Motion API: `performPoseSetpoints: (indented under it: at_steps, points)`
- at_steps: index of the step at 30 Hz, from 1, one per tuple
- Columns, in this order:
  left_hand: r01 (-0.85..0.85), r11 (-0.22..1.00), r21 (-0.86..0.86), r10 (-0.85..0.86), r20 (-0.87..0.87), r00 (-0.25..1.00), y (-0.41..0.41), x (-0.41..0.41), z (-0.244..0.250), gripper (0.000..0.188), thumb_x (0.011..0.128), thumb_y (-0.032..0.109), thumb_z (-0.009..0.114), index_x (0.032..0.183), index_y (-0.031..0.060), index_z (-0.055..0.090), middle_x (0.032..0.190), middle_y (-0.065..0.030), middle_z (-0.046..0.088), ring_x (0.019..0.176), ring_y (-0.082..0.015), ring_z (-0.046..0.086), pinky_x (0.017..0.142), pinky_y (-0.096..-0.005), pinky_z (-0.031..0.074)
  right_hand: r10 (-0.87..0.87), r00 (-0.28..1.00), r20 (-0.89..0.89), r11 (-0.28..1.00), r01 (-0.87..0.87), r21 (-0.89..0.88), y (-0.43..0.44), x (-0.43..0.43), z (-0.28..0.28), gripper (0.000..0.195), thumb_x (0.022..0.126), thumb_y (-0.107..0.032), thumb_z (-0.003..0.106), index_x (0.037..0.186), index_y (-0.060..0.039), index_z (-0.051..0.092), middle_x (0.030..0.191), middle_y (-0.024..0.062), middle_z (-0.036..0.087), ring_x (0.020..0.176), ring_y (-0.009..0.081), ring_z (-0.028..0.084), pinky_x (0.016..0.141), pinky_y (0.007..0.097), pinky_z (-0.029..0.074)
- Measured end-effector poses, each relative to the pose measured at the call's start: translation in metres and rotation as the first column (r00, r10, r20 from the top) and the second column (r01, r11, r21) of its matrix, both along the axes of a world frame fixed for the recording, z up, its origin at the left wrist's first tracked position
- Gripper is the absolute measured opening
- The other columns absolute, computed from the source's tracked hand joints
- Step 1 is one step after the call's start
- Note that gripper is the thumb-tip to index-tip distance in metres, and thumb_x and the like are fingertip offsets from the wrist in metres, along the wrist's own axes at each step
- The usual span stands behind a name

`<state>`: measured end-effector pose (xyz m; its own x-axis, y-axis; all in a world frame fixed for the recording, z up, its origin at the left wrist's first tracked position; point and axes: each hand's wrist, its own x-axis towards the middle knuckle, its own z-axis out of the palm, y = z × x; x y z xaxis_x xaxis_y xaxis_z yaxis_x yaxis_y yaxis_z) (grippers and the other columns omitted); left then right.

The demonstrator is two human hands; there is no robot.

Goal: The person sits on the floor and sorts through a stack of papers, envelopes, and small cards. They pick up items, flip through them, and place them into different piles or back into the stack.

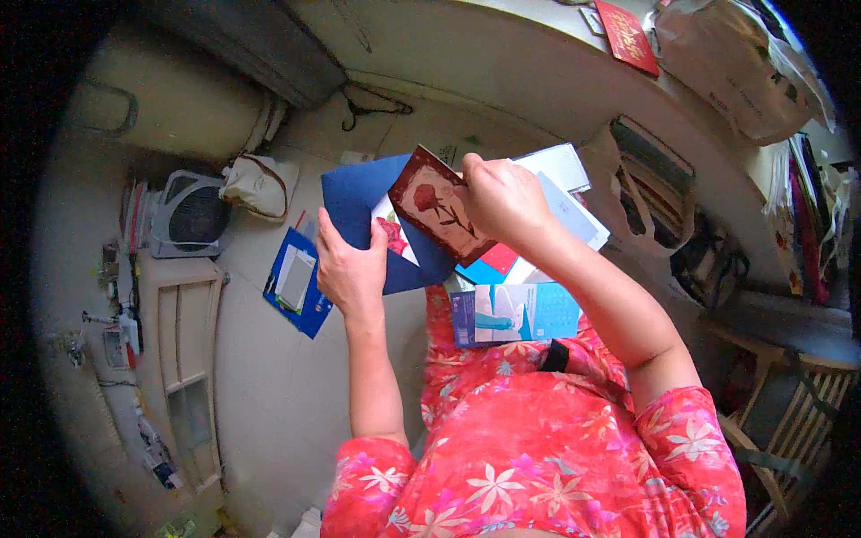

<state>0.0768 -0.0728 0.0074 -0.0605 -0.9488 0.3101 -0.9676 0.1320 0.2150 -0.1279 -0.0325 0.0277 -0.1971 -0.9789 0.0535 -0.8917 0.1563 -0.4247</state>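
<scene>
My left hand (353, 265) grips a dark blue envelope or folder (360, 181), its thumb at a white opening where a card with a red flower print (391, 235) shows. In my right hand (504, 195) is a dark red card (437, 208) with a flower drawn on a paler panel, tilted and overlapping the blue piece. Whether the card's lower edge is inside it, I cannot tell. Under my right forearm, on my lap, lie white and grey papers (572, 208), a red and light blue card (494, 262) and a printed blue leaflet (528, 313).
On the floor to the left are a blue packet (306, 323) with small papers on it, a cream cloth bag (259, 185) and a box fan (192, 215). A black hanger (373, 107) lies ahead. Bags (656, 181) stand right; a wooden chair (800, 403) is at lower right.
</scene>
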Motion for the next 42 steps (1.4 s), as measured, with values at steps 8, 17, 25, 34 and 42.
performPoseSetpoints:
  at_steps: [8, 17, 25, 34, 42]
  points:
    - [0.029, 0.999, 0.029, -0.024, -0.164, 0.986, -0.003, 0.005, -0.01, 0.07, 0.077, 0.037, 0.067, 0.132, 0.0019, 0.041, 0.117, -0.024, 0.057, 0.098, -0.0386, 0.061, 0.083, -0.0439, 0.05, -0.119, 0.96, 0.252, 0.973, 0.061, 0.224, -0.021, -0.015, -0.017, 0.028, 0.085, -0.027, 0.059, 0.088, 0.0009, 0.061, 0.087, 0.0237, 0.065, 0.085, 0.0383, 0.064, 0.073, 0.046, 0.051]
    - [0.259, 0.961, 0.099, -0.093, -0.765, 0.637, 0.001, 0.004, -0.044, 0.061, 0.087, 0.032, 0.064, 0.133, -0.0003, 0.04, 0.126, -0.0197, 0.053, 0.112, -0.0289, 0.053, 0.097, -0.0382, 0.041, 0.136, 0.936, 0.324, 0.991, -0.129, -0.041, 0.006, 0.042, -0.006, 0.019, 0.082, -0.011, 0.059, 0.097, -0.0003, 0.055, 0.074, 0.0222, 0.064, 0.075, 0.0383, 0.064, 0.061, 0.0432, 0.052]
    - [0.212, 0.863, 0.459, 0.44, -0.888, 0.133, 0.016, 0.076, -0.08, 0.048, 0.092, 0.026, 0.06, 0.126, -0.0046, 0.046, 0.122, -0.0147, 0.055, 0.104, -0.0227, 0.057, 0.088, -0.0354, 0.049, -0.191, 0.976, 0.106, 0.979, 0.197, -0.049, 0.093, -0.038, -0.003, 0.045, 0.079, -0.027, 0.07, 0.115, -0.0075, 0.051, 0.104, 0.0164, 0.058, 0.088, 0.0332, 0.063, 0.069, 0.0408, 0.053]
    - [0.355, 0.892, 0.279, 0.26, -0.96, 0.103, 0.015, 0.062, -0.046, 0.085, 0.081, 0.029, 0.072, 0.146, 0.0075, 0.021, 0.141, -0.0143, 0.038, 0.124, -0.0264, 0.043, 0.103, -0.0369, 0.035, -0.4, 0.91, 0.107, 0.908, 0.379, 0.177, 0.131, -0.089, -0.04, 0.039, 0.071, -0.029, 0.074, 0.095, -0.002, 0.058, 0.091, 0.0161, 0.064, 0.086, 0.0336, 0.063, 0.07, 0.0407, 0.051]
    - [0.478, 0.84, 0.259, 0.254, -0.964, 0.076, 0.012, 0.038, -0.029, 0.071, 0.085, 0.011, 0.06, 0.145, 0.007, 0.024, 0.139, -0.012, 0.039, 0.122, -0.0224, 0.046, 0.101, -0.0353, 0.038, -0.273, 0.501, 0.821, 0.953, 0.255, 0.161, 0.142, -0.137, -0.016, 0.025, 0.082, -0.023, 0.072, 0.086, 0.0008, 0.064, 0.076, -0.0027, 0.061, 0.069, 0.0057, 0.054, 0.061, 0.0255, 0.046]
